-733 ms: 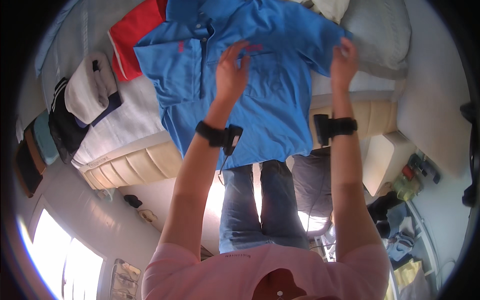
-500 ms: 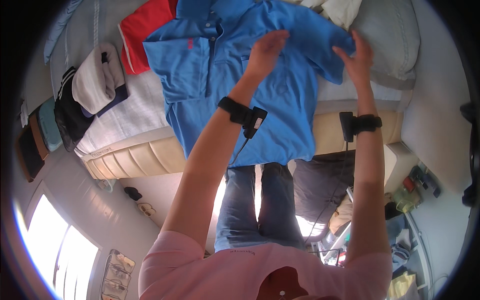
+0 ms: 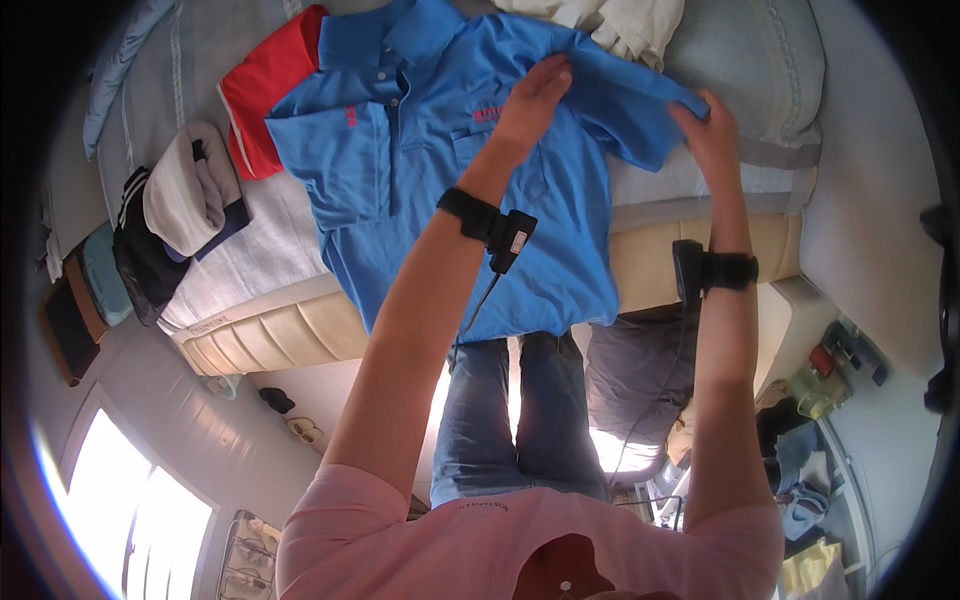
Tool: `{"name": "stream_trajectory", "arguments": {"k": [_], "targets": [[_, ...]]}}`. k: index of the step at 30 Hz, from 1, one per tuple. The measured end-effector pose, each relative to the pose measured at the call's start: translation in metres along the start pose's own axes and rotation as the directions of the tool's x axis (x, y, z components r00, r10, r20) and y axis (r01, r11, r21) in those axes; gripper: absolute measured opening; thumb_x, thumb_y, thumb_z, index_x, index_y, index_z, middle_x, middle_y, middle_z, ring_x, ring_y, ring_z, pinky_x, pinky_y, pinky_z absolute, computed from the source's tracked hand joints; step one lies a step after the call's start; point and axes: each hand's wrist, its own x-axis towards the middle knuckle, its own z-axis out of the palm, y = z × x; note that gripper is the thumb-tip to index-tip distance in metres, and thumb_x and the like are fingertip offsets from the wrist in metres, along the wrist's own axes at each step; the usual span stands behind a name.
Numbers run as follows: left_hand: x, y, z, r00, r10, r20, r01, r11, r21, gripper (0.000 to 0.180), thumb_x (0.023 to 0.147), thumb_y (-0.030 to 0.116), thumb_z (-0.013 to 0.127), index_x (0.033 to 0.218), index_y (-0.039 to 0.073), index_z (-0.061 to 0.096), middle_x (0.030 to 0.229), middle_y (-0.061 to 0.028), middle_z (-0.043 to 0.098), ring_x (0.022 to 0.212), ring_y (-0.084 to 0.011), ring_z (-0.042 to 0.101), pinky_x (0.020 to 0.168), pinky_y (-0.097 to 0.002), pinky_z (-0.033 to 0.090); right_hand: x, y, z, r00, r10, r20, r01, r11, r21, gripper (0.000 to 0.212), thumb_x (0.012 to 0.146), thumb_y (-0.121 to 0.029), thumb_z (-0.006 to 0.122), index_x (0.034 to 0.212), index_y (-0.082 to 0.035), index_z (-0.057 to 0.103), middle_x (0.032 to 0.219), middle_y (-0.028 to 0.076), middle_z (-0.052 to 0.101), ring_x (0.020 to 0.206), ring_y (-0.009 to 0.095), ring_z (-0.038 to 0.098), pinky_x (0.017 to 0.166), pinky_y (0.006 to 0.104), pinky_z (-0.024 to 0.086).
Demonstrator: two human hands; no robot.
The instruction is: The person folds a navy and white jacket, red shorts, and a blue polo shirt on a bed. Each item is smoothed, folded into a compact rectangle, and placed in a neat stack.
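A blue short-sleeved polo shirt (image 3: 480, 240) is spread over the edge of the bed, its collar toward the far side and its hem hanging near my legs. Its left sleeve is folded in over the chest. My left hand (image 3: 532, 105) rests on the shirt near the right shoulder, fingers stretched out and lying flat. At the right sleeve's end, my right hand (image 3: 710, 130) pinches the cuff between thumb and fingers, and the fabric there is slightly blurred. Each wrist wears a black strap with a small device.
Red clothing (image 3: 262, 95) lies partly under the shirt's left side. A folded beige-grey cloth (image 3: 188, 190) sits on dark garments at the left. White fabric (image 3: 640, 30) and a grey pillow (image 3: 750, 75) are at the far right. The bed's padded cream edge (image 3: 270, 325) runs across in front.
My right hand has closed on the sleeve's end, having been open beside it. The sleeve's edge has shifted. My left hand stays flat near the shoulder; the whole view has shifted slightly.
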Motion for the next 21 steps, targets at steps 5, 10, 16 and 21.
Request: {"name": "stream_trajectory", "arguments": {"k": [5, 10, 16, 21], "targets": [[0.001, -0.001, 0.0, 1.0, -0.002, -0.028, 0.001, 1.0, -0.022, 0.052, 0.104, 0.035, 0.055, 0.15, 0.011, 0.047, 0.139, -0.0058, 0.059, 0.129, -0.0184, 0.052, 0.11, -0.0371, 0.04, -0.036, -0.051, 0.013, 0.992, -0.109, -0.067, 0.124, 0.943, 0.308, 0.028, 0.084, -0.017, 0.08, 0.101, -0.001, 0.065, 0.08, 0.005, 0.069, 0.069, 0.009, 0.06, 0.066, 0.0258, 0.05], [0.001, 0.006, -0.023, 0.994, -0.05, -0.093, 0.051, 0.999, 0.009, 0.045, 0.105, 0.032, 0.053, 0.144, 0.011, 0.052, 0.127, -0.0082, 0.065, 0.119, -0.0188, 0.059, 0.102, -0.0366, 0.046, -0.062, -0.078, 0.032, 0.959, -0.081, -0.27, 0.136, 0.972, 0.191, 0.024, 0.088, -0.014, 0.078, 0.103, -0.001, 0.065, 0.082, 0.002, 0.065, 0.07, 0.006, 0.055, 0.066, 0.0231, 0.047], [0.003, 0.004, -0.027, 0.998, -0.031, 0.061, 0.035, 0.998, -0.056, 0.046, 0.107, 0.034, 0.049, 0.147, 0.011, 0.048, 0.137, -0.0104, 0.059, 0.125, -0.0226, 0.057, 0.102, -0.0395, 0.048, -0.07, -0.085, 0.029, 0.925, 0.025, -0.379, 0.141, 0.904, 0.404, 0.023, 0.09, -0.015, 0.077, 0.104, -0.002, 0.064, 0.08, -0.005, 0.055, 0.068, 0.003, 0.044, 0.065, 0.0189, 0.04], [0.003, 0.007, -0.016, 0.987, -0.133, 0.085, 0.149, 0.964, -0.222, 0.056, 0.107, 0.04, 0.046, 0.156, 0.016, 0.035, 0.146, -0.0106, 0.051, 0.129, -0.0277, 0.053, 0.105, -0.0444, 0.046, -0.082, -0.102, 0.042, 0.959, -0.121, -0.256, 0.221, 0.886, 0.408, 0.023, 0.09, -0.011, 0.078, 0.105, -0.002, 0.064, 0.081, -0.006, 0.054, 0.069, 0.001, 0.042, 0.059, 0.0169, 0.033]]}}
